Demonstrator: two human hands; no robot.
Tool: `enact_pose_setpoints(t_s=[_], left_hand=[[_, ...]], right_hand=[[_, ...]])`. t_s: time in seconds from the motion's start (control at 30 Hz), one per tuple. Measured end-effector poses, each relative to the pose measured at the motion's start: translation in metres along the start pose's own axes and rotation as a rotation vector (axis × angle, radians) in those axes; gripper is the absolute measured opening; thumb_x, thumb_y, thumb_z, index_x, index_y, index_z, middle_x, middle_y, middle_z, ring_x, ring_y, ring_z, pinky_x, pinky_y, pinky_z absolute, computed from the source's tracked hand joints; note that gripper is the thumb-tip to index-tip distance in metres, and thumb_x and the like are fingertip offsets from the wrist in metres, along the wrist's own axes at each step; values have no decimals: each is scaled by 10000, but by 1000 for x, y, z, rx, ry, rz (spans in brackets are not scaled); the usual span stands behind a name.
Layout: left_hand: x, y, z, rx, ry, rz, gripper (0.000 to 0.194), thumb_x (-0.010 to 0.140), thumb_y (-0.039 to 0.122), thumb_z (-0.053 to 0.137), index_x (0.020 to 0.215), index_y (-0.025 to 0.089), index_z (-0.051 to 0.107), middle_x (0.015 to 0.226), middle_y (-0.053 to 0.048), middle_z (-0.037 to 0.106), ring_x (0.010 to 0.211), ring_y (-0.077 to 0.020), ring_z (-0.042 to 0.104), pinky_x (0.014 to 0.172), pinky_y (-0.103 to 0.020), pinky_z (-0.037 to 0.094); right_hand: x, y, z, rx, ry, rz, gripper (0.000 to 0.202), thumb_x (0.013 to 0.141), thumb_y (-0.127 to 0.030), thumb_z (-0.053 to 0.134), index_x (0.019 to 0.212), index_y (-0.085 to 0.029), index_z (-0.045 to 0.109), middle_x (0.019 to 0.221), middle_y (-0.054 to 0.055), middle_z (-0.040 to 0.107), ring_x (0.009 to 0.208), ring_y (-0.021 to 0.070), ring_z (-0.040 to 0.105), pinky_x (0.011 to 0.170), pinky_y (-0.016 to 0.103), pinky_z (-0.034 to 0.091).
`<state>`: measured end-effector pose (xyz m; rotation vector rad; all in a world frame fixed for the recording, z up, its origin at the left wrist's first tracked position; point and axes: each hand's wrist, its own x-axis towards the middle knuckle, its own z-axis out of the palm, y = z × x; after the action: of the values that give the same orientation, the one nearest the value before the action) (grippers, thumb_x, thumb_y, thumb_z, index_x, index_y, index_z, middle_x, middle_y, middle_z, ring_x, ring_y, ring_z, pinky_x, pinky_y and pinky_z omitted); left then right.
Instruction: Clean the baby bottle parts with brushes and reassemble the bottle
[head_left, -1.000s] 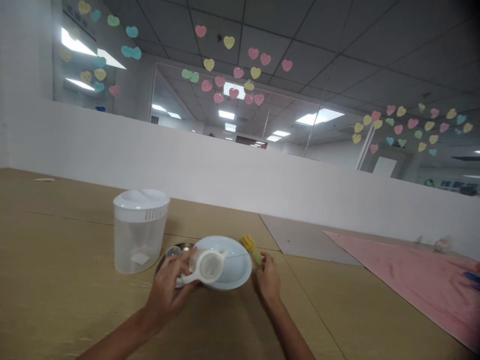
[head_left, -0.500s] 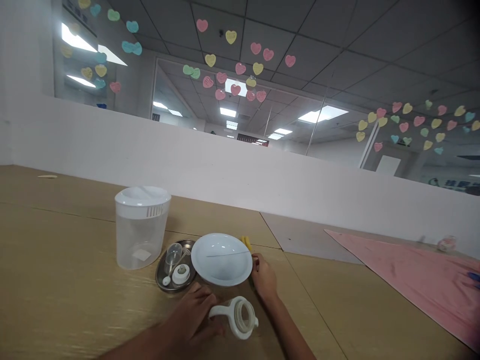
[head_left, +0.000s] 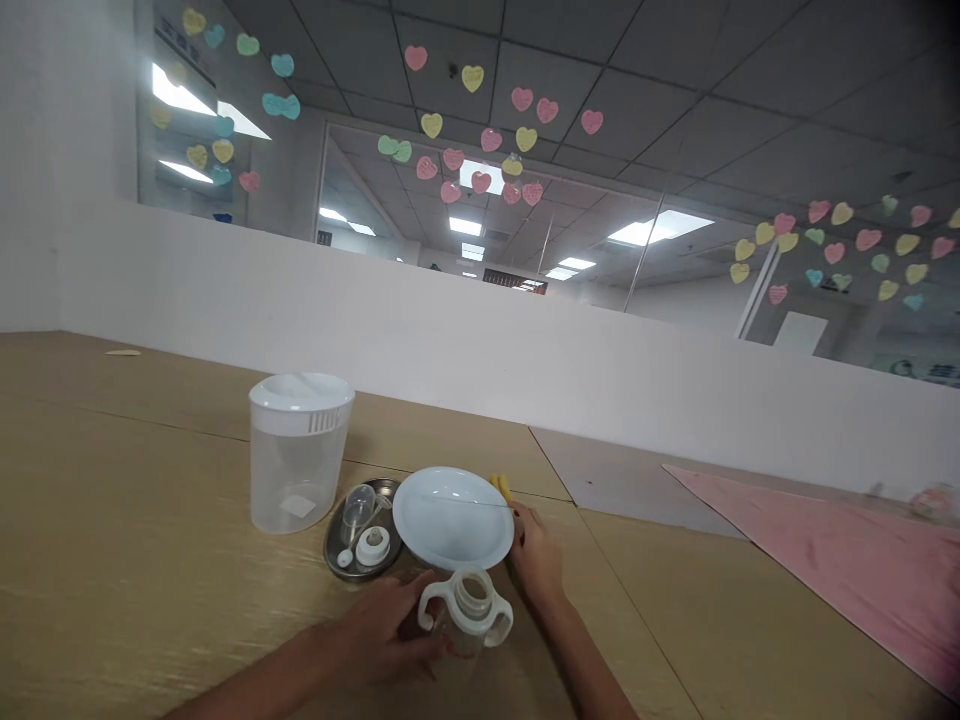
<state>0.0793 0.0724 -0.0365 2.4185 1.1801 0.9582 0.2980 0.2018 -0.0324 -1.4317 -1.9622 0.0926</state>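
Observation:
A clear bottle with a white two-handled collar [head_left: 474, 600] stands nearly upright near the front, its mouth uncovered. My left hand [head_left: 382, 625] is closed round the bottle's left side. At the right rim of a white bowl [head_left: 450, 530] is my right hand [head_left: 536, 555], its fingers pinched on a thin rod that reaches over the bowl. Left of the bowl, a metal tray [head_left: 334, 550] holds a clear cap [head_left: 360, 506], a white ring with a teat [head_left: 373, 546] and a thin white-ended piece.
A tall translucent container with a white lid [head_left: 300, 450] stands behind the tray. Yellow pieces [head_left: 501, 486] lie behind the bowl. A pink cloth [head_left: 840, 560] covers the right side, below a white wall [head_left: 450, 350].
The bottle has turned from tilted to more upright in my left hand, and both its handles now show. The whole view has shifted slightly, moving the scene to the right.

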Motion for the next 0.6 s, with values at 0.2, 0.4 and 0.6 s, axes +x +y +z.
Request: enact_pose_setpoints(t_s=[0.2, 0.4, 0.6], left_hand=[[-2, -12, -4, 5, 18, 44, 553, 726, 576, 579, 1134, 213, 493, 870, -49, 643, 701, -179, 580, 621, -236, 427], [-2, -24, -27, -58, 446, -169, 356, 900, 469, 324, 926, 175, 522, 627, 2, 535, 526, -124, 471, 532, -226, 374], [0, -50, -52, 392, 381, -399, 293, 918, 349, 282, 889, 199, 531, 780, -29, 604, 716, -175, 562, 651, -265, 400]], right_hand=[[1, 1, -2, -16, 52, 25, 294, 860, -260, 369, 962, -195, 637, 986, 38, 633, 740, 148, 587, 625, 245, 374], [3, 5, 0, 18, 96, 28, 272, 853, -267, 392, 888, -183, 648, 926, 40, 646, 693, 143, 571, 607, 245, 353], [2, 4, 0, 31, 107, 16, 281, 855, -267, 378, 880, -178, 643, 907, 45, 648, 687, 150, 563, 604, 251, 348]])
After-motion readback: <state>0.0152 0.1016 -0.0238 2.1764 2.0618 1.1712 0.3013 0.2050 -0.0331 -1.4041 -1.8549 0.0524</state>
